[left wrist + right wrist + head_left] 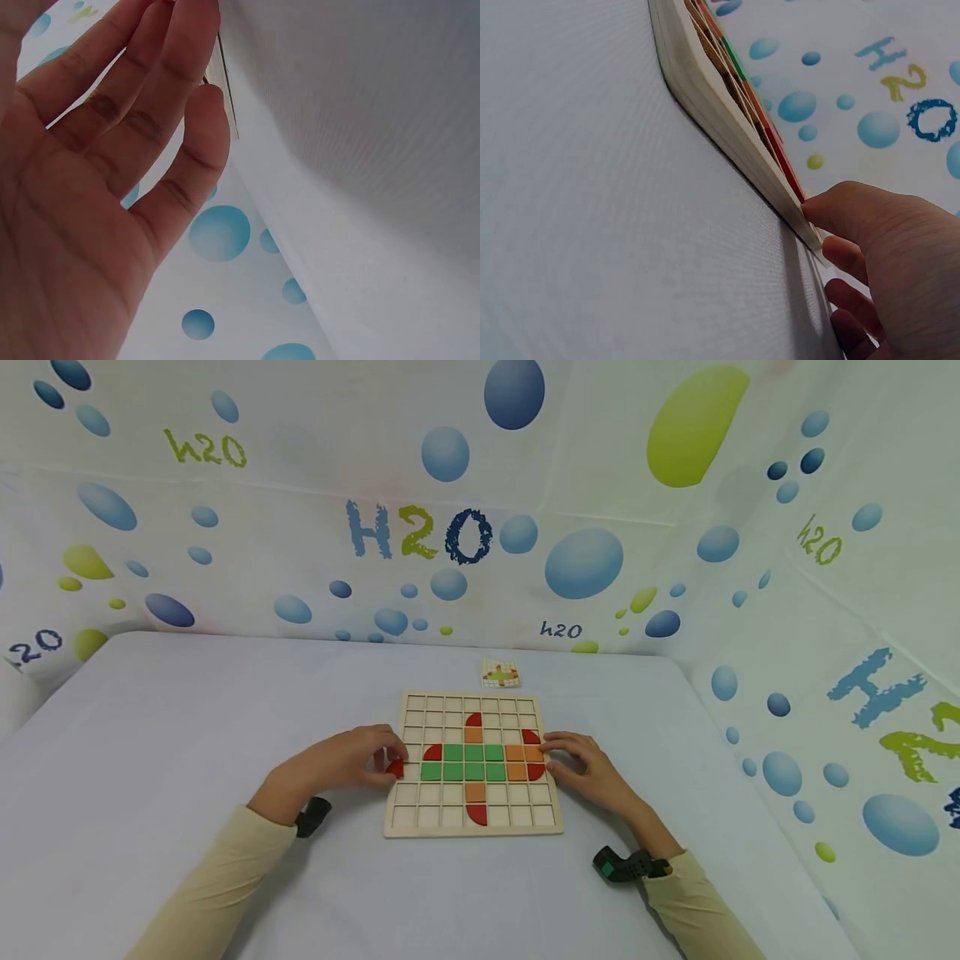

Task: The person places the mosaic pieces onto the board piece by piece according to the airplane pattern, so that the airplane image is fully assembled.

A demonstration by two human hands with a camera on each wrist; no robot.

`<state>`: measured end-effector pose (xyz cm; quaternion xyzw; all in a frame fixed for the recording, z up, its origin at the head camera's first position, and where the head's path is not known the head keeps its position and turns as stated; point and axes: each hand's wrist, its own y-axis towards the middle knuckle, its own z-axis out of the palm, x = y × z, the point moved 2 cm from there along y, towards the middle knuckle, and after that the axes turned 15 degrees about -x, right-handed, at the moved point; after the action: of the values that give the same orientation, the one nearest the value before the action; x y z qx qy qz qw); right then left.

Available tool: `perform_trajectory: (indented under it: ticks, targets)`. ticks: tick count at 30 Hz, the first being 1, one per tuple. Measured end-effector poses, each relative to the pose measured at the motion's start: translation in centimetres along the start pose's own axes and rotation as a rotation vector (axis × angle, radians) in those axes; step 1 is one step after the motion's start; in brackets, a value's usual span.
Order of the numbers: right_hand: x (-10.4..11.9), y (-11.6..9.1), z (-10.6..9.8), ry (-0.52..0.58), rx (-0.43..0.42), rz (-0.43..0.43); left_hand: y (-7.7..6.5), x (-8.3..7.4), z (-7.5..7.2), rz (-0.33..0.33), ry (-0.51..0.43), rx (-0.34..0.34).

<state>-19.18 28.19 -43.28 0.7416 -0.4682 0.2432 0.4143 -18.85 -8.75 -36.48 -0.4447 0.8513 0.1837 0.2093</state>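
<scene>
Red piece (394, 767): a small red tile, pinched between thumb and fingertips of the left hand, at the left edge of the board, level with the green rows.
Left hand (352, 764): fingers curled narrow round the red piece; heel of the hand resting on the table. In the left wrist view the fingers (150, 112) lay close together, reaching toward the board's edge.
Right hand (588, 768): fingertips lay against the right edge of the board, beside the red and orange tiles; fingers loosely bent, holding nothing. In the right wrist view the thumb (855, 214) pressed on the board's rim.
Board (420, 814): pale wooden grid tray, flat on the table between the two hands; seen edge-on in the right wrist view (705, 90).
Pattern on board: green squares (462, 762) in two rows at the centre; orange squares (517, 762) to their right, above and below; red quarter-round pieces (477, 814) at the tips.
Card (500, 673): small picture card, lying just beyond the board's far edge.
Table (187, 710): covered in a plain pale cloth.
Backdrop (420, 533): white sheet printed with blue and green bubbles and "H2O".
Wrist straps (628, 865): dark bands, one on each forearm, over cream sleeves.
</scene>
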Motion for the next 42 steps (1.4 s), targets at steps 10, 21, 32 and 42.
perform_trajectory:
  ticks: [10,21,32,42]
  targets:
    - [0.1,0.0,0.0,0.001,0.000,-0.005,-0.1,-0.3,0.1,0.015,-0.015,0.002]
    - [0.1,-0.1,0.0,0.000,-0.004,-0.010,0.1,-0.3,0.6,0.031,-0.013,-0.025]
    - [0.1,0.0,0.0,0.006,-0.001,0.003,0.3,-1.2,1.3,0.067,0.089,-0.096]
    - [2.8,0.0,-0.2,-0.012,-0.008,0.015,0.3,-1.1,1.3,0.097,0.085,-0.101]
